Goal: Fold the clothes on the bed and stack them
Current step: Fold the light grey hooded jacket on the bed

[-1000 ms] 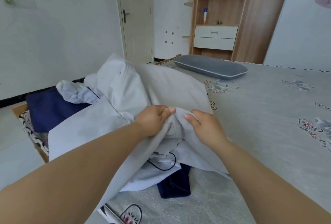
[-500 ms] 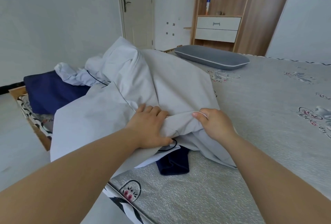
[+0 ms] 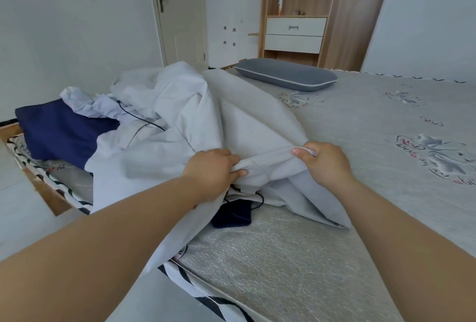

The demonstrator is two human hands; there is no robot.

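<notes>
Light grey garment (image 3: pixel 244 126) heaped at the near left part of the bed (image 3: pixel 360 167), one fold rising in a peak toward the pillow (image 3: pixel 286 75), a loose flap trailing off the mattress edge by my left forearm. Thin woven cloth, dark piping along the seams. I judge it light, limp, a little slick; it won't hold a crease unless smoothed flat. Best taken at a seam or hem, two points apart, so the edge pulls straight.

My left hand (image 3: pixel 211 169) grips a bunched ridge of the grey cloth, thumb under, fingers curled over the top. My right hand (image 3: pixel 324 164) pinches the same ridge just beside it, thumb and forefinger closed on the fold, knuckles up. Both forearms reach forward and converge, wrists low near the mattress.

A small dark navy piece (image 3: pixel 231 214) lies under the grey cloth's near edge, touching it. A larger navy garment (image 3: pixel 59 131) sits at the left bed corner, a pale crumpled one (image 3: pixel 87 104) partly over it. Nothing folded or stacked yet, by my reckoning. Wardrobe (image 3: pixel 334 12) and door (image 3: pixel 180 12) beyond.
</notes>
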